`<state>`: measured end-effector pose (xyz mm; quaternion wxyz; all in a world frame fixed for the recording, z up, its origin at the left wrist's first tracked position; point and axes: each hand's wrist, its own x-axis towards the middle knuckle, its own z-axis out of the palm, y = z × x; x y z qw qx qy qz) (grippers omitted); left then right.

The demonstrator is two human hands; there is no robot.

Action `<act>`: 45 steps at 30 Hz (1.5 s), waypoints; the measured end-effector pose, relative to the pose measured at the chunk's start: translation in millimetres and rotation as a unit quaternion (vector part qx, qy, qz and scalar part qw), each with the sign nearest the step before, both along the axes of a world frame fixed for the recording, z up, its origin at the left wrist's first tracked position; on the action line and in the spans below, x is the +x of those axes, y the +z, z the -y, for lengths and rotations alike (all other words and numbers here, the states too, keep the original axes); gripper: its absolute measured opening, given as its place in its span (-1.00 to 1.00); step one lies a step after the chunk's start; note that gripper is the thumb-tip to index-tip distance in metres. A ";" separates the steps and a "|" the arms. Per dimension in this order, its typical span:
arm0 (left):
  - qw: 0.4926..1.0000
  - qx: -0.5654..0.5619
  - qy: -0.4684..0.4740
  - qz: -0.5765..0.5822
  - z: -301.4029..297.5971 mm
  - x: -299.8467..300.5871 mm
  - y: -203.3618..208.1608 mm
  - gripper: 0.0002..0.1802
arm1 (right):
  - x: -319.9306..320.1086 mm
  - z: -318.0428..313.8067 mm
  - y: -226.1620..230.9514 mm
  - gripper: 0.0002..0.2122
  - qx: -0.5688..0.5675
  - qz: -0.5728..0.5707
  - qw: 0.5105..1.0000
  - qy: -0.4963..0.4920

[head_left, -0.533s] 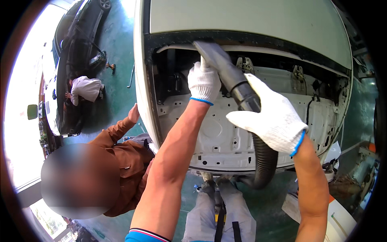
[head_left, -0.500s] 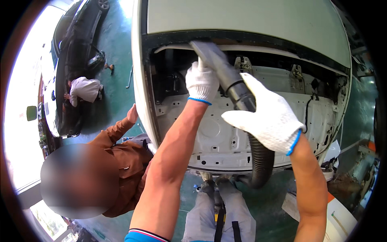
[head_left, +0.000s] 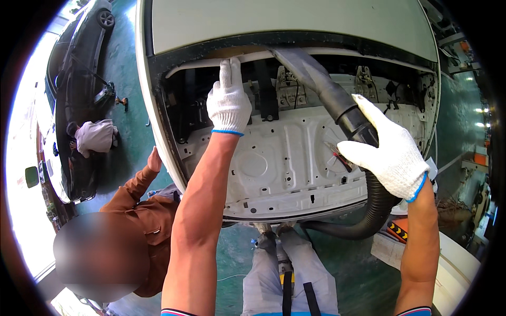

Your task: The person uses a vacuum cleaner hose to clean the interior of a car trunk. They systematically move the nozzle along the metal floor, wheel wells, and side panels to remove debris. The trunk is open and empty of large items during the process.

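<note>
My left hand (head_left: pixel 230 104), in a white knit glove with a blue cuff, reaches up with fingers stretched out. Its fingertips touch the pale strip (head_left: pixel 193 65) along the opening's upper edge; nothing is visibly held. My right hand (head_left: pixel 394 151), gloved alike, is around the handle end of a black vacuum nozzle (head_left: pixel 312 75), thumb and fingers on either side. The nozzle's flat tip meets the upper edge right of my left hand. From my right hand a ribbed black hose (head_left: pixel 380 203) curves down. Red-handled pliers (head_left: pixel 343 162) lie on the white metal panel (head_left: pixel 290 150).
A person in a brown jacket (head_left: pixel 139 224) stands close at my left, a hand on the car body's edge. Farther left another person (head_left: pixel 96 137) crouches beside a dark car (head_left: pixel 79 63). Metal latches (head_left: pixel 363 84) stick up inside the opening. A carton (head_left: pixel 387 250) is at lower right.
The nozzle tip and my right hand have moved rightward relative to the opening. My left hand has moved leftward along the pale strip, away from the nozzle. The pliers have come into view.
</note>
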<state>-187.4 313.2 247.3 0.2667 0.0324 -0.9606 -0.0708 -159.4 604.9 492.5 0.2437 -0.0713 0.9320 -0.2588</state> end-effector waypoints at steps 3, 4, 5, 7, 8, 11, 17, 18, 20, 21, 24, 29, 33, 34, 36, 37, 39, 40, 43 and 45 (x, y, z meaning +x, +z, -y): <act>0.997 0.037 0.014 0.067 -7.5 0.6 8.2 -0.12 | 0.2 -3.9 -2.7 -0.16 0.001 0.002 1.000 -0.009; 0.998 0.035 0.013 0.056 -9.7 0.0 6.6 -0.13 | 1.2 -1.3 -0.9 -0.16 0.003 0.004 1.000 -0.010; 0.998 0.034 0.011 0.045 -8.4 -0.3 3.9 -0.14 | 1.8 -1.2 0.6 -0.16 0.004 0.005 1.000 -0.011; 1.000 0.019 -0.009 -0.006 -0.5 -1.3 -6.3 -0.16 | -4.1 -4.7 -2.2 -0.15 0.042 -0.005 0.999 0.010; 1.000 0.019 0.004 0.019 -1.2 -0.6 -2.9 -0.16 | -7.5 -9.8 -0.5 -0.15 0.050 0.001 0.999 0.011; 0.997 0.026 0.024 0.063 -1.8 1.8 7.5 -0.13 | -7.9 -32.7 3.4 -0.16 0.074 -0.042 0.996 0.015; 0.998 0.030 0.011 0.062 -4.3 2.0 11.0 -0.13 | -3.1 -72.5 9.0 -0.18 0.004 -0.020 0.997 -0.080; 0.998 0.032 0.006 0.061 -3.5 2.4 11.3 -0.14 | -1.8 -78.2 9.2 -0.19 -0.008 -0.021 0.995 -0.093; 0.998 0.034 0.005 0.058 -4.4 2.8 12.0 -0.15 | -0.5 -95.0 10.4 -0.18 -0.026 -0.022 0.992 -0.121; 0.998 0.035 0.008 0.055 -5.1 2.3 13.2 -0.16 | -0.2 -102.1 11.1 -0.18 -0.034 -0.022 0.990 -0.135; 0.998 0.043 0.016 0.048 -10.0 1.2 13.8 -0.17 | 1.4 -106.4 7.5 -0.16 -0.039 -0.031 0.989 -0.136; 0.998 0.045 0.022 0.042 -9.0 1.7 15.0 -0.18 | 13.2 -80.5 1.1 -0.18 -0.047 0.010 0.989 -0.140; 0.997 0.055 0.017 0.043 -8.5 0.1 16.0 -0.17 | 19.6 -82.2 -0.3 -0.18 -0.017 -0.009 0.988 -0.153; 0.997 0.051 0.020 0.046 -9.6 0.8 16.8 -0.17 | 21.1 -85.8 0.7 -0.18 -0.034 -0.008 0.985 -0.172; 0.997 0.050 0.021 0.051 -8.9 3.3 19.9 -0.17 | 21.5 -88.3 -2.9 -0.21 -0.050 -0.013 0.984 -0.173; 0.997 0.058 0.019 0.045 -11.6 2.1 19.0 -0.18 | 17.4 -89.3 -7.4 -0.22 -0.049 -0.016 0.987 -0.154; 0.997 0.066 0.016 0.035 -15.9 0.0 16.7 -0.18 | 8.3 -91.2 -21.6 -0.25 -0.056 -0.020 0.992 -0.115; 0.998 0.057 0.015 0.025 -14.6 0.0 15.5 -0.18 | 7.5 -81.9 -16.2 -0.28 -0.019 -0.011 0.994 -0.107; 0.998 0.046 0.003 0.040 -6.9 0.9 19.7 -0.17 | 23.5 -82.8 -14.5 -0.26 -0.015 -0.039 0.990 -0.135; 0.997 0.050 0.009 0.052 -2.7 1.7 19.9 -0.17 | 34.4 -82.9 -3.2 -0.17 0.000 -0.007 0.989 -0.151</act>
